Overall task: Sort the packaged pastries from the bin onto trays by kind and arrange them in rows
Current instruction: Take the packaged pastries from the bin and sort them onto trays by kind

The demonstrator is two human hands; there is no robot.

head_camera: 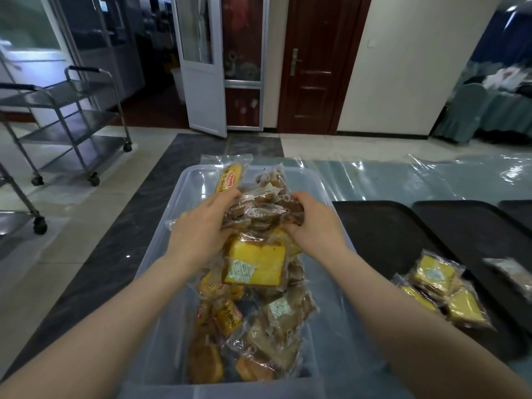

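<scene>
A clear plastic bin [161, 283] in front of me holds several packaged pastries. My left hand [198, 228] and my right hand [313, 226] both grip a bunch of brown pastry packets [260, 210] lifted above the bin. A long yellow-labelled packet [230, 178] sticks up behind my left fingers. Below the hands lies a yellow cake packet [256, 263]; brown cake packets [279, 321] and orange bun packets [227, 318] fill the near part. On the black tray [380, 234] to the right sit several yellow cake packets [440, 289].
A second black tray [472, 226] carries one brown packet [509, 272]; a third tray's [518, 210] corner shows at far right. Clear film covers the table [388, 174]. Steel trolleys [72, 122] stand on the floor at left. A white door [201, 64] hangs open ahead.
</scene>
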